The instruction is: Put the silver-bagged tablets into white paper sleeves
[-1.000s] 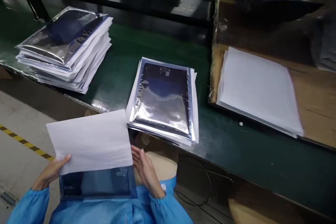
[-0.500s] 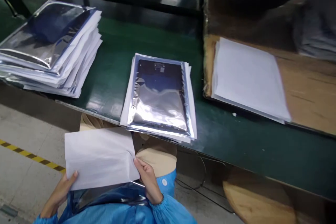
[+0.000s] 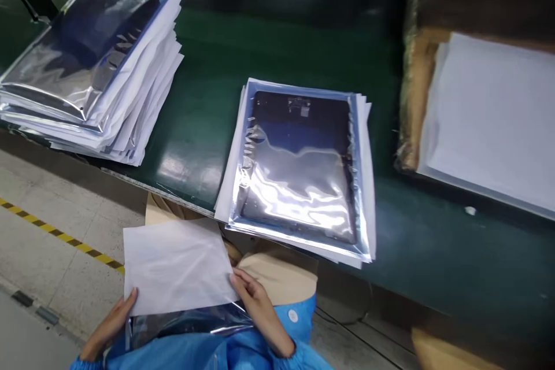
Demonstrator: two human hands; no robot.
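Gripping the white sheet by its side edges, left hand and right hand hold it below the tabletop edge, near the bagged stack.

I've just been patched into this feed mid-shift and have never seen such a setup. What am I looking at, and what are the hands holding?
There is no machine: a person wearing a head camera looks down at their own hands. The left hand and right hand hold a white sheet over a shiny silver bag in the lap. On the green table lie a middle stack of bagged dark panels, a taller stack at the left, and white sheets on cardboard at the right.
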